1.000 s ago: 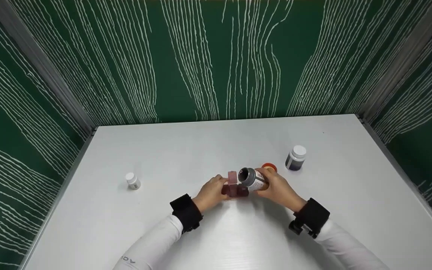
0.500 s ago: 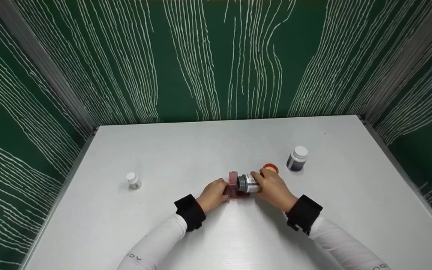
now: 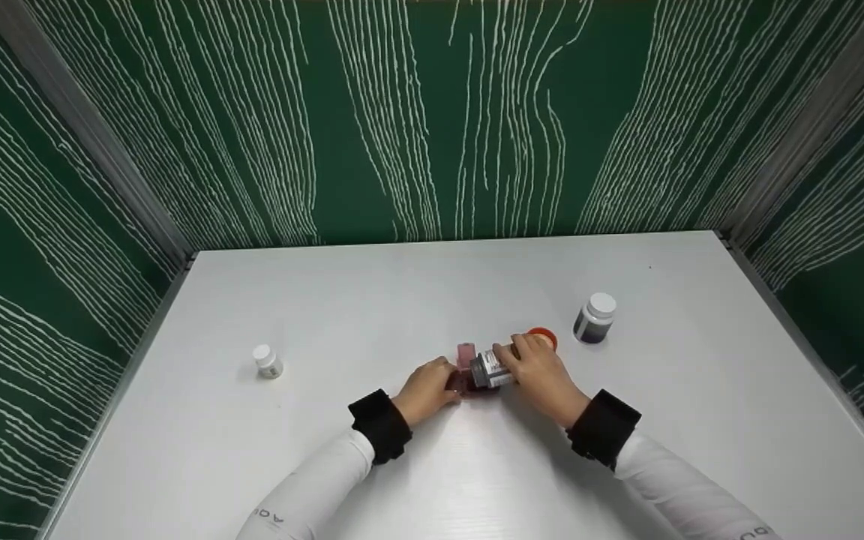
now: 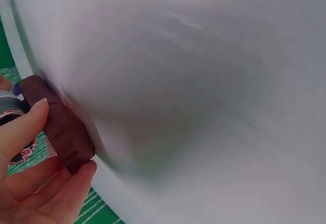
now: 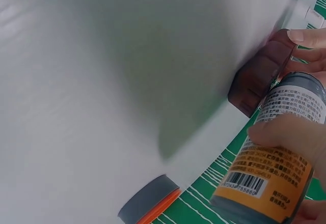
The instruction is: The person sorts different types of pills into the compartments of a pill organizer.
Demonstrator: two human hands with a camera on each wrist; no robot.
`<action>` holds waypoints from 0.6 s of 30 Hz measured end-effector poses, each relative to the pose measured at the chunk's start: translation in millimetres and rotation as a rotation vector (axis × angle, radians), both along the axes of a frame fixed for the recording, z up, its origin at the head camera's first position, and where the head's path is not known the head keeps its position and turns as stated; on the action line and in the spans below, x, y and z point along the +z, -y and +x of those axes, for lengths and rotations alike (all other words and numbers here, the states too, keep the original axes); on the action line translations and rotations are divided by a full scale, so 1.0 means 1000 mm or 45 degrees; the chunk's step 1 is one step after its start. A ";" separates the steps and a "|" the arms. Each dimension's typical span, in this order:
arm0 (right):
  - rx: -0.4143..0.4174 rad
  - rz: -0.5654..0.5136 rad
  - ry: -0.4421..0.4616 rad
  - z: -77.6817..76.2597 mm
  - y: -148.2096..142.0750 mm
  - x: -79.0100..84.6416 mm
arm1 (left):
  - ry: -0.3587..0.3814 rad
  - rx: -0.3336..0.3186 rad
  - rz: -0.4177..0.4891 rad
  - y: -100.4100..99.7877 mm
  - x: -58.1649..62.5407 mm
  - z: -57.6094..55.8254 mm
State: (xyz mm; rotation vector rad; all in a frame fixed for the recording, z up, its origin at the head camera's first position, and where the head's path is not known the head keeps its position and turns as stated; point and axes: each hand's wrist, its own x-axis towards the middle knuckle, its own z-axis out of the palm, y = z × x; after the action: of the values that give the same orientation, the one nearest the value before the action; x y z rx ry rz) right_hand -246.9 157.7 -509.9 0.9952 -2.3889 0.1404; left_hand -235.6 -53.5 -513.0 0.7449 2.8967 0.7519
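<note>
My left hand (image 3: pixel 426 390) grips the left end of a small dark red, see-through pill box (image 4: pixel 63 130), thumb on one side and fingertips on the other. One pinkish lid (image 3: pixel 466 354) of the box stands raised at its far side. In my right hand (image 3: pixel 544 381) is a grey pill bottle (image 5: pixel 254 183) with a white and orange label. It lies tilted to the left, its uncapped mouth low over the right part of the box. What is inside the bottle and the box compartments is hidden. A grey cap with an orange inside (image 5: pixel 150 201) lies just beyond the right hand.
A small white bottle (image 3: pixel 268 362) stands on the white table (image 3: pixel 372 300) at the left. Farther back on the right is a larger white-capped bottle (image 3: pixel 595 319) with a dark label. Green panels with white lines (image 3: pixel 372 120) enclose the table's back and sides.
The bottle's mouth has tipped down and left over the box, after pointing up more toward the camera. The right hand has turned with it; the left hand has shifted slightly and keeps its hold.
</note>
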 end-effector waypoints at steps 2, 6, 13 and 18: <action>0.014 -0.004 -0.029 -0.001 0.001 -0.001 | 0.009 0.007 0.016 0.000 -0.001 0.000; 0.041 -0.024 -0.108 -0.003 0.003 -0.004 | 0.013 0.012 0.036 0.000 -0.002 0.000; 0.073 -0.039 -0.182 -0.005 0.004 -0.006 | 0.040 0.028 0.043 0.000 -0.002 0.000; 0.075 -0.028 -0.187 -0.005 0.003 -0.006 | 0.038 0.027 0.048 0.000 0.000 0.000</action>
State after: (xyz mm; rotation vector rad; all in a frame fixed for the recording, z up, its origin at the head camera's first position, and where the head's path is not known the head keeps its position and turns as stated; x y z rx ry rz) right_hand -252.0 154.6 -515.5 1.0300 -2.2218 0.1104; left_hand -236.1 -53.7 -513.3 0.7018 2.8758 0.8149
